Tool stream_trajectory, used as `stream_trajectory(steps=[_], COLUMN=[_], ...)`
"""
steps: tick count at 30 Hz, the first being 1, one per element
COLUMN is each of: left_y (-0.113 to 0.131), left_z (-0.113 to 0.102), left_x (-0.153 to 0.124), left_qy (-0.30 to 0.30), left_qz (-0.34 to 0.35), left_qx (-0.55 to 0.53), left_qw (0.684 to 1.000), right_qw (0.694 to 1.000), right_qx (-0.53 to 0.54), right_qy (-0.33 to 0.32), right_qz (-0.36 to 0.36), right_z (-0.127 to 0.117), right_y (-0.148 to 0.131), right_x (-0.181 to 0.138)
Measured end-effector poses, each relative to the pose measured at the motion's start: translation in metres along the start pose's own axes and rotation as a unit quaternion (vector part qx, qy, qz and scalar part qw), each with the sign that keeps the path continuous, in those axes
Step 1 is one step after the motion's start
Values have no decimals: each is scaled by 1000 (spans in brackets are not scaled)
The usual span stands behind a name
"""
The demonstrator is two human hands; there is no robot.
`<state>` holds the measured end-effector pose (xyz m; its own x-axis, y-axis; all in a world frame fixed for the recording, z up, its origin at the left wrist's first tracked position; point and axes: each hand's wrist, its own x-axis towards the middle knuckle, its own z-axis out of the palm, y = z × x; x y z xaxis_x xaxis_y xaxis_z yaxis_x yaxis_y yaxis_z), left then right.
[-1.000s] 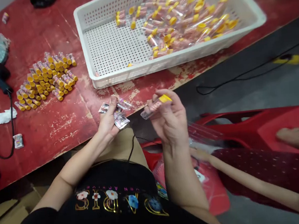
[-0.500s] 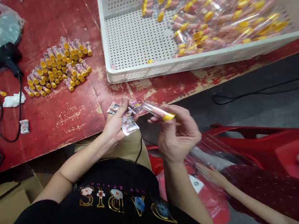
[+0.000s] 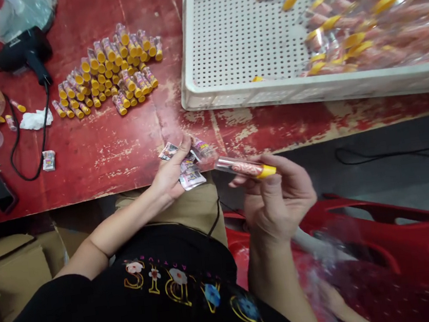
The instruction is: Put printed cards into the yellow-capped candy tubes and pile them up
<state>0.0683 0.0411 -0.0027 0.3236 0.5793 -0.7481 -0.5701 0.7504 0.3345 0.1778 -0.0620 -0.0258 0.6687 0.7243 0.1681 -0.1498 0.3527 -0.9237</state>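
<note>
Clear tube (image 3: 243, 168) has swung round from a second ago: clear end at roughly 9 o'clock, yellow cap (image 3: 267, 171) at 3. Right hand (image 3: 281, 200) has it pinched near the cap; left hand (image 3: 170, 175) is clamped on printed wrappers (image 3: 192, 179), too blurry to count imo. From the tube, a pile of capped tubes (image 3: 104, 75) sits on the red desk (image 3: 123, 174) at 10, white crate (image 3: 268, 91) at 1.

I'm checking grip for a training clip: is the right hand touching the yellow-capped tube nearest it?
Touching. The head view shows the right hand gripping the yellow-capped tube by its capped end.
</note>
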Motion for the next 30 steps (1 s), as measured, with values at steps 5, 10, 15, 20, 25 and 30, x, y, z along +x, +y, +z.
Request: stream_trajectory(steps=[5, 10, 15, 20, 25, 30], left_y=[-5, -3, 5, 5, 6, 8], left_z=[-6, -16, -18, -18, -22, -26], left_x=[-3, -2, -1, -7, -12, -15], left_qy=[-22, -43, -23, -28, -38, -53], left_qz=[10, 27, 28, 31, 52, 66], left_qx=[2, 16, 4, 16, 49, 80], left_qw=[1000, 999, 999, 999, 997, 993], right_qw=[997, 980, 979, 984, 984, 983], right_qx=[-62, -147, -136, -121, -144, -148], right_qy=[-41, -127, -149, -129, -103, -102], right_qz=[-22, -47, -10, -10, -35, -41], right_z=[2, -3, -5, 2, 4, 5], right_y=[1, -9, -12, -11, -11, -1], right_x=[-4, -14, -16, -12, -17, -25])
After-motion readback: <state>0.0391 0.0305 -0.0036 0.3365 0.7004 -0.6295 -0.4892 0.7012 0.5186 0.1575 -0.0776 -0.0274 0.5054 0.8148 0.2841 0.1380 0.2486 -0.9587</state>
